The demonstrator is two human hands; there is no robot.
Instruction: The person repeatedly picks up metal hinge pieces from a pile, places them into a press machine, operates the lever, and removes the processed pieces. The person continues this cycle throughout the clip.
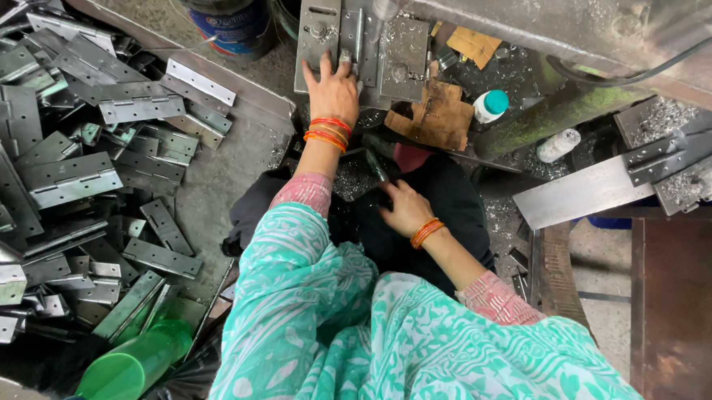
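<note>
My left grip lies flat and released, fingers spread on the steel hinge plate at the machine bed; its long axis runs away from me. My right grip curls on a dark metal piece in my lap, nearer me. A pile of hinges covers the floor to my left.

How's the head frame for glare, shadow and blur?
Head view: soft, even daylight, no hard shadows. Mild sheen on the heap of grey steel hinges and on the flat steel strip. The lap area under the right hand is dark, so detail is lost there. The left hand on the grey metal jig plate looks sharp. The green plastic bottle near the bottom edge is slightly soft.
</note>
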